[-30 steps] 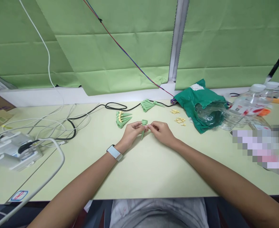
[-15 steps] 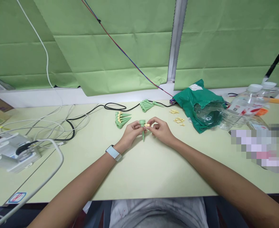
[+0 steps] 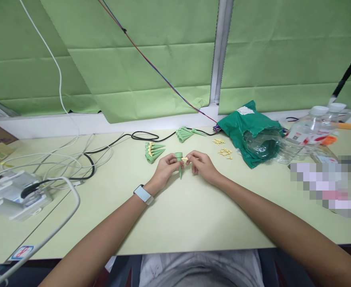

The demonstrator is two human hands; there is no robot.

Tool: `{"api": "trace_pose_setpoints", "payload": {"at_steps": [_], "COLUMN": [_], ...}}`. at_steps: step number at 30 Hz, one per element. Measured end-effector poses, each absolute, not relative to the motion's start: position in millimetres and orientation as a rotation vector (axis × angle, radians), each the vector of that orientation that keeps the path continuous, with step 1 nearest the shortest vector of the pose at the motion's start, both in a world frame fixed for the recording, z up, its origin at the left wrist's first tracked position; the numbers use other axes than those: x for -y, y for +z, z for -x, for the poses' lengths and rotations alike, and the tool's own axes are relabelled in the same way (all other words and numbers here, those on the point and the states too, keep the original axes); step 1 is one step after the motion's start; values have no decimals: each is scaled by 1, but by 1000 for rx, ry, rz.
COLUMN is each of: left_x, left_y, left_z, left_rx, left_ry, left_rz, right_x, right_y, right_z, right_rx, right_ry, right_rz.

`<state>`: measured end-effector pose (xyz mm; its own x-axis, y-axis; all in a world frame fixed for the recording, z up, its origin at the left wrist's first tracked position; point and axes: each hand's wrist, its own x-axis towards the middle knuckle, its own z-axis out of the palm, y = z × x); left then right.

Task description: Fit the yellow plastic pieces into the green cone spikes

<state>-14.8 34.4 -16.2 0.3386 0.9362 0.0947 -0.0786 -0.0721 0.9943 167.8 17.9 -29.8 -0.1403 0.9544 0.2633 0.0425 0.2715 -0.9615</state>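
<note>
Between thumb and fingers, my left hand (image 3: 165,167) grips a green watering spike (image 3: 178,156), its wide cup up and its tip pointing down. A small yellow valve (image 3: 184,160) sticks out from the spike's right side. My right hand (image 3: 202,163) pinches the outer end of that valve. To the left lies a group of green spikes with yellow valves on them (image 3: 155,151). Farther back is a fan of plain green spikes (image 3: 185,134). Loose yellow valves (image 3: 225,152) lie in two small piles to the right of my hands.
A torn green plastic bag (image 3: 238,127) lies at the back right, beside clear bottles (image 3: 305,131). White power adapters (image 3: 22,195) and tangled cables (image 3: 70,159) spread over the left side. A black cable (image 3: 145,135) runs along the back of the table (image 3: 199,223).
The yellow valve looks turned, its crosspiece now showing. My right fingers have shifted slightly outward along it. The left hand still grips the green spike in about the same place.
</note>
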Motion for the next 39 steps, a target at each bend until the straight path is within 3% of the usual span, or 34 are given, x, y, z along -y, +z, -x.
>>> {"api": "trace_pose_setpoints", "payload": {"at_steps": [18,39], "left_x": [-38,-38], "left_y": [-22,-21], "left_z": [16,15], "left_rx": [-835,-852], "left_ry": [1050,1067], "left_rz": [-1334,-1299], "right_x": [-16,-15], "right_y": [-31,-34], "right_z": [-165,-169], "right_rx": [1455,1524], "right_ry": [1175,787], "right_rz": [954,997]}}
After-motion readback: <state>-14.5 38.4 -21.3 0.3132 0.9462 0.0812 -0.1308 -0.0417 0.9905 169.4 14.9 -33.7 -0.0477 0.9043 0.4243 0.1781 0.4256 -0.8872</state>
